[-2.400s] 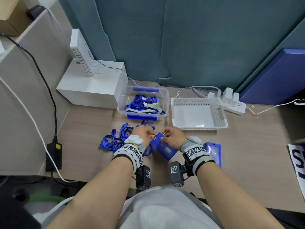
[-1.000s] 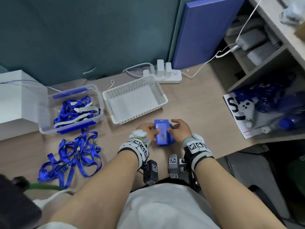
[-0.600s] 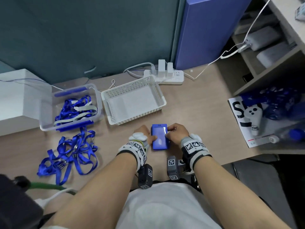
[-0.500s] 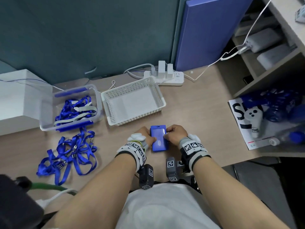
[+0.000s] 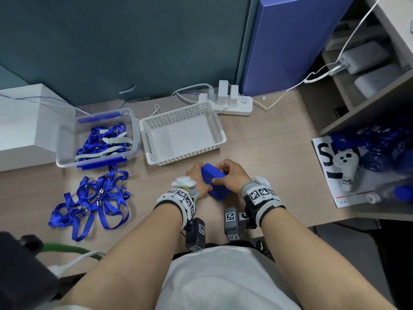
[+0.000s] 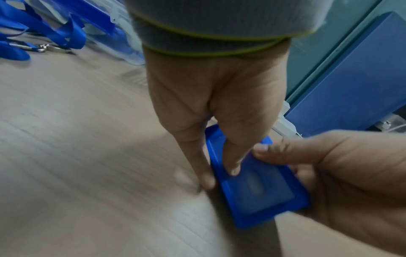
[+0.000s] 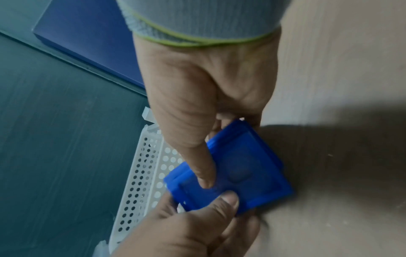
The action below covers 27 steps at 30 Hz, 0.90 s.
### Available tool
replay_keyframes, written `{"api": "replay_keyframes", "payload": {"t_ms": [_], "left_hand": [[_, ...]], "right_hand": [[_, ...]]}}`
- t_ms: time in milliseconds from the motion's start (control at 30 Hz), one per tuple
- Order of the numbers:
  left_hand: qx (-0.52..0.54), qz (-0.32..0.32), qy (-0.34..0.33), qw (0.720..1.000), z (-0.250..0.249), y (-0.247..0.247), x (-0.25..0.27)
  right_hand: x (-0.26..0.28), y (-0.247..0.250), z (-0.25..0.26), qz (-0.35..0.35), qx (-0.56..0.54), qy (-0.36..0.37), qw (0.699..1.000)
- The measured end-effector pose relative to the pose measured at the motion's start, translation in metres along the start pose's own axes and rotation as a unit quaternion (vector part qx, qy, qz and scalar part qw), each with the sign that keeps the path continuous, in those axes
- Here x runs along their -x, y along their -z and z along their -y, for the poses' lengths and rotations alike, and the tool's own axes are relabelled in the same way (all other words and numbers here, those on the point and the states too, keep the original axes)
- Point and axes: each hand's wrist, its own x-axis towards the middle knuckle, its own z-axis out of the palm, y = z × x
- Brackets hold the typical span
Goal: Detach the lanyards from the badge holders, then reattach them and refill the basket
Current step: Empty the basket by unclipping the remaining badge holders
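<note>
A stack of blue badge holders [image 5: 215,183] is held tilted just above the desk, in front of the empty white basket [image 5: 183,158]. My left hand [image 5: 201,176] grips the stack's left side and my right hand [image 5: 222,175] grips its right side. In the left wrist view my left thumb lies on the top badge holder [image 6: 255,189] with a finger along its edge. In the right wrist view my right thumb presses on the top badge holder [image 7: 248,170]. Loose blue lanyards [image 5: 96,198] lie in a heap on the desk at the left.
A clear bin [image 5: 134,121] with more lanyards stands left of the basket, beside a white box [image 5: 29,121]. A power strip [image 5: 230,104] with cables sits behind the basket. At the right are a shelf unit [image 5: 357,108] and a printed sheet [image 5: 324,166].
The badge holder stack lay flat on the desk between my hands. Both hands have now lifted and tilted it. Before that my hands worked on one holder near the lanyard heap.
</note>
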Motion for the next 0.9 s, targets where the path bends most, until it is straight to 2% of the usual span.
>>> {"api": "replay_keyframes", "payload": {"t_ms": [67, 167, 267, 400, 500, 600, 667, 900], "left_hand": [[-0.039, -0.054, -0.032, 0.997, 0.001, 0.003, -0.001], [-0.145, -0.105, -0.065, 0.982, -0.003, 0.014, 0.001], [-0.184, -0.081, -0.11, 0.973, -0.006, 0.018, 0.003], [-0.243, -0.066, -0.126, 0.96, -0.006, 0.01, 0.006], [-0.202, -0.044, -0.111, 0.972, -0.005, 0.004, 0.004], [-0.17, -0.04, -0.084, 0.981, -0.004, -0.001, 0.002], [-0.149, -0.042, -0.091, 0.984, -0.003, -0.008, 0.003], [-0.133, -0.071, -0.128, 0.98, 0.001, -0.021, 0.003]], "right_hand": [[0.001, 0.003, 0.009, -0.005, 0.012, 0.042, 0.999], [0.001, 0.007, 0.014, -0.019, 0.048, 0.062, 0.997], [-0.001, 0.005, 0.011, -0.029, 0.085, 0.076, 0.993], [-0.003, -0.004, 0.0, -0.032, 0.102, 0.102, 0.989], [0.0, -0.004, -0.006, -0.042, 0.068, 0.101, 0.992], [0.001, 0.0, -0.013, -0.043, -0.041, 0.026, 0.998], [0.001, -0.001, -0.016, -0.043, -0.11, -0.013, 0.993], [-0.003, -0.011, -0.017, -0.086, -0.171, 0.002, 0.982]]}}
